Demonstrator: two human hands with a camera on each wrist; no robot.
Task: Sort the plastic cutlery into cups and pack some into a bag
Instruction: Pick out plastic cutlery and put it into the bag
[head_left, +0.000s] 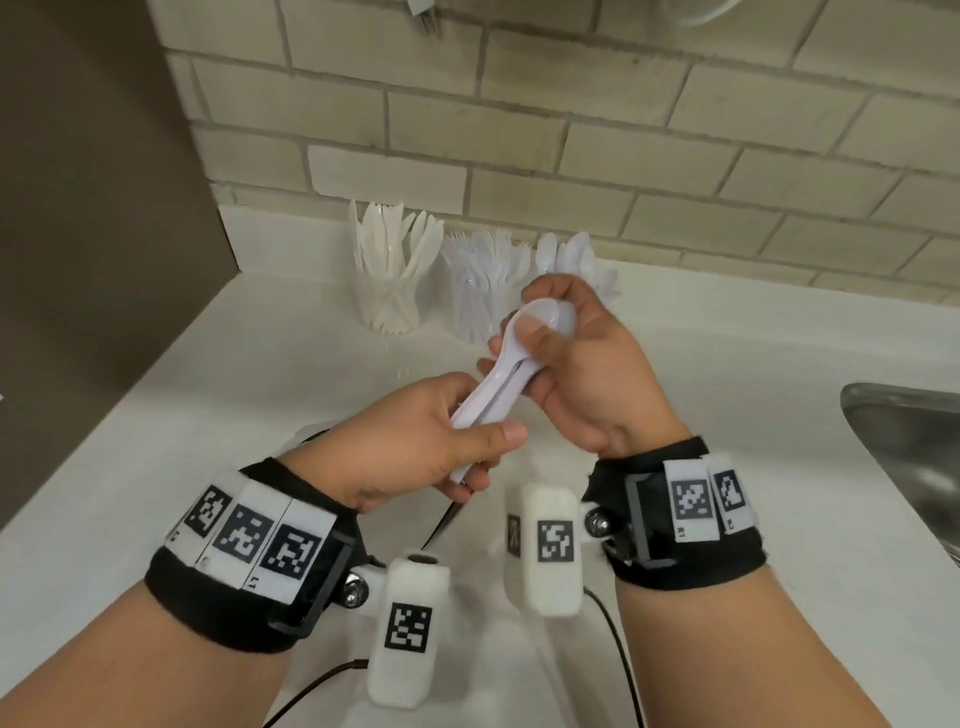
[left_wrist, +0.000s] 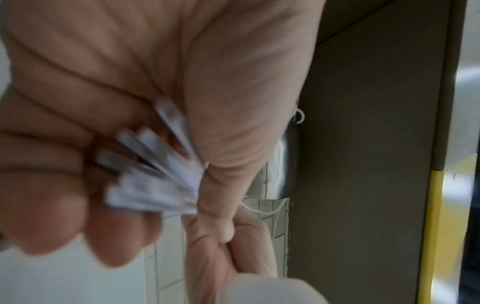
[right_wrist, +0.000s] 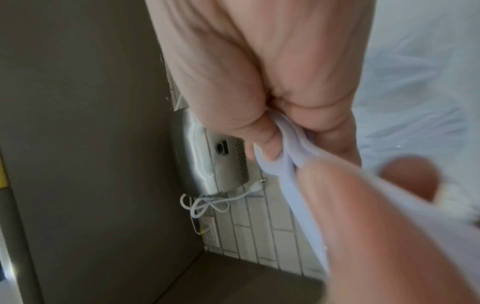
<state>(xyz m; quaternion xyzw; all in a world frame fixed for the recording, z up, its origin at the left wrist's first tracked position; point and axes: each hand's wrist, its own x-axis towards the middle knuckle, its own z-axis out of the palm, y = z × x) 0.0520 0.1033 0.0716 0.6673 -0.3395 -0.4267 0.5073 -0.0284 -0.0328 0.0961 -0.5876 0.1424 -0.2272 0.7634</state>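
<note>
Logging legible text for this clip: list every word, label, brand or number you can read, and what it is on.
No words or brands can be read.
Square marker tags on the left wristband: patterns only; tiny characters beneath are too small.
Right wristband tags: same, unreadable.

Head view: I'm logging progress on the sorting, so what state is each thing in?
Spoons: bunched, held off the counter by both hands.
Left hand: grips the handle ends.
Right hand: grips the bowl ends.
Knife cup: upright, filled.
Fork cup: upright, filled.
Spoon cup: mostly hidden.
</note>
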